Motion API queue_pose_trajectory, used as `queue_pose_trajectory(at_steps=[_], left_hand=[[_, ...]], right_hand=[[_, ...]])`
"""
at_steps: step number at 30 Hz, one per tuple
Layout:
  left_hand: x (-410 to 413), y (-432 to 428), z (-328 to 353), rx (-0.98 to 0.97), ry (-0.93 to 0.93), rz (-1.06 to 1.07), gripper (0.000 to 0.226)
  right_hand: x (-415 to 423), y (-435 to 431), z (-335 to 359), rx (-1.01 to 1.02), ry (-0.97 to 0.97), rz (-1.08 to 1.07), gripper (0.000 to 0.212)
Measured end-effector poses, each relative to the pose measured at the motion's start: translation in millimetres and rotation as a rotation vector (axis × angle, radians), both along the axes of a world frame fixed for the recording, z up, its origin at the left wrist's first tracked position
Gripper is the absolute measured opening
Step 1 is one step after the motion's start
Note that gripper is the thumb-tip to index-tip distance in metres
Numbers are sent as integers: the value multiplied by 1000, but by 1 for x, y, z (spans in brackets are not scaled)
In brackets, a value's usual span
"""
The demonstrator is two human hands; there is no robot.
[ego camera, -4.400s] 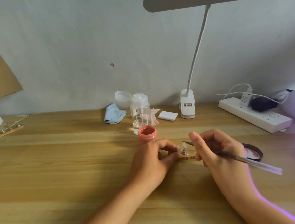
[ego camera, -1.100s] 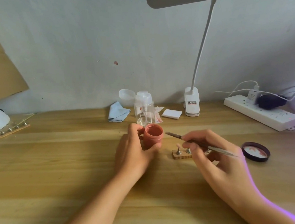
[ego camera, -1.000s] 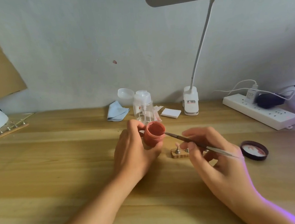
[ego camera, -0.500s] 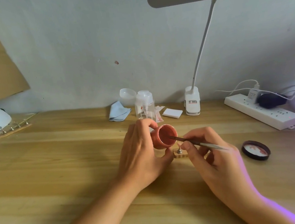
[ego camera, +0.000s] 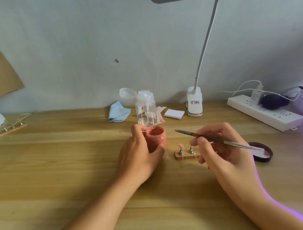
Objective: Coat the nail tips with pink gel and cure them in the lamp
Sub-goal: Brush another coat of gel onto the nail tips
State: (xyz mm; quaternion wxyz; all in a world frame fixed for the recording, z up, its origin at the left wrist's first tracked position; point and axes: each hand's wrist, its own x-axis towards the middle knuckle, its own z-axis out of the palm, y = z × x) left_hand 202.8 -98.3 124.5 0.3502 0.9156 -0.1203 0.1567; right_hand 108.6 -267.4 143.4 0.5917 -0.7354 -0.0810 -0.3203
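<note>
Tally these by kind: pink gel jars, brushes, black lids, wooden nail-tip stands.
Round pink gel jar: 1
Thin metal-handled brush: 1
Round black jar lid: 1
Wooden nail-tip stands with metal pegs: 2
Total: 5

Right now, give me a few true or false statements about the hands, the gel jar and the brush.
1. The left hand holds the pink gel jar. True.
2. The right hand pinches the brush. True.
3. The brush tip is dipped in the jar. False: it hangs in the air, right of the jar.
4. The jar is capped. False: its black lid lies on the table, beyond the right hand.
5. A pink nail tip stands on the wooden stand. True.
</note>
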Motion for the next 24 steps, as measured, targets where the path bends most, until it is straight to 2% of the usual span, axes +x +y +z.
queue_pose_trajectory(at_steps=[3,6,9,11,14,19,22,24], left_hand=[[-2,1,-1,31,-66,-14,64],[-8,0,3,184,-315,-14,72],[-18,-6,8,209,-533,-56,48],[-27,-11,11,140,-479,-128,31],[-33,-16,7,127,-261,-220,19],[-26,-15,3,135,-151,-272,18],[-24,-14,1,122,-122,-283,18],[-22,-14,0,117,-111,-286,20]], right_hand=[[4,-3,-1,48,29,-14,9],[7,-5,-3,76,59,-45,12],[7,-6,-5,77,65,-47,16],[6,-6,-5,68,64,-52,17],[7,-6,-4,43,64,-72,17],[8,-6,-4,73,59,-97,23],[7,-5,-2,95,40,-105,16],[7,-5,-3,71,42,-88,18]])
